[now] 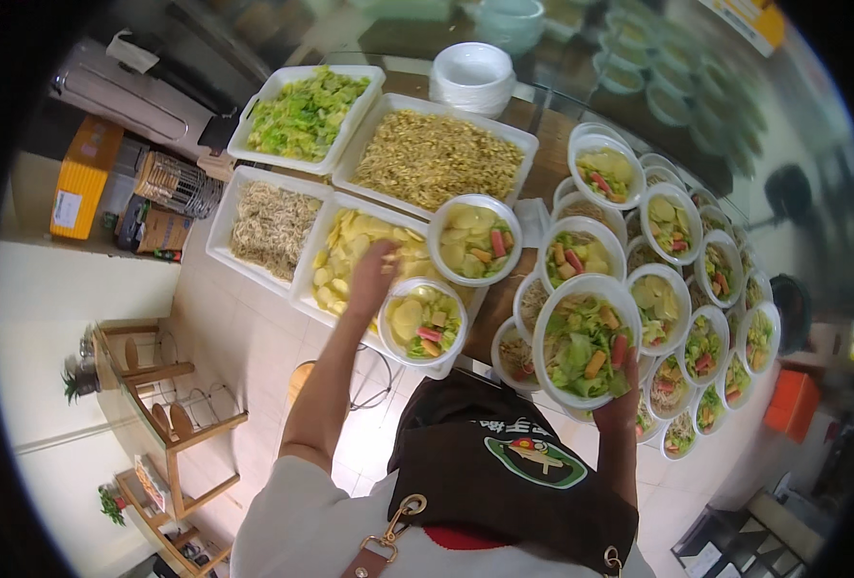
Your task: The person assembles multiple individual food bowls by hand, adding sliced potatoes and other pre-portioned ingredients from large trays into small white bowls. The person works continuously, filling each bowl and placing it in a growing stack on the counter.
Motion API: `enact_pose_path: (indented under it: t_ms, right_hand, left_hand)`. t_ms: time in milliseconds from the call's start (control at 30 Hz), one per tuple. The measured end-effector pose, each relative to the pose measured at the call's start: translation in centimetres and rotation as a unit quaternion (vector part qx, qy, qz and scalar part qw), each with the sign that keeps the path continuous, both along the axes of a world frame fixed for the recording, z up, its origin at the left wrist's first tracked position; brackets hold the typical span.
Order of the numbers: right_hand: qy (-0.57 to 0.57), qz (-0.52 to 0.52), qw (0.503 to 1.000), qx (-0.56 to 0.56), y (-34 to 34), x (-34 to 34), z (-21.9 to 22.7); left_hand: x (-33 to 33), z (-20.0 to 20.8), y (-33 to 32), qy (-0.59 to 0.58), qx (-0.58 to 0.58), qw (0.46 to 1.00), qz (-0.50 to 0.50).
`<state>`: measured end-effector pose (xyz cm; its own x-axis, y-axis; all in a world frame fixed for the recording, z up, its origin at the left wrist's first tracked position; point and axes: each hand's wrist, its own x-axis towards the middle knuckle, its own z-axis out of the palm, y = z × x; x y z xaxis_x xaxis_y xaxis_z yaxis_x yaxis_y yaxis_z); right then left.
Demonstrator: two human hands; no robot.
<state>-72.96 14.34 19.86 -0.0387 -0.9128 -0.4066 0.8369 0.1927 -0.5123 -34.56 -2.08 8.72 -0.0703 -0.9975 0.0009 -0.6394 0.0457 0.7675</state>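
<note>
My left hand (376, 273) is down at a white tray of pale yellow potato slices (342, 252), its fingers curled among the slices; what they grip is hard to make out. In my right hand (623, 387) is a round white plastic bowl (539, 358) of lettuce, pink sausage pieces and orange-brown chunks, held by its right side. Two similar bowls topped with potato slices rest on the tray's right part: an upper bowl (472, 241) and a lower bowl (422, 323), the lower one just right of my left wrist.
Beyond are trays of chopped lettuce (311, 114), bean sprouts (437, 159) and pale shredded food (271, 223). Stacked empty bowls (473, 79) stand at the back. Many filled bowls (671, 223) crowd and overlap on the right. Wooden shelving (172, 424) stands at lower left.
</note>
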Motion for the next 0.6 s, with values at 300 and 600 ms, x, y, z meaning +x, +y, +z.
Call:
enact_pose_path:
  t_ms: [300,600]
  right_hand:
    - [0.067,0.04,0.996,0.041,-3.8,6.5,0.8]
    - [0.102,0.058,0.993,0.035,-5.7,11.4,-1.7]
  left_hand:
    - [7.1,-4.4,5.0,-0.341,0.112,0.933,0.014]
    - [11.6,-9.2,2.2,-0.089,-0.087,0.986,0.114]
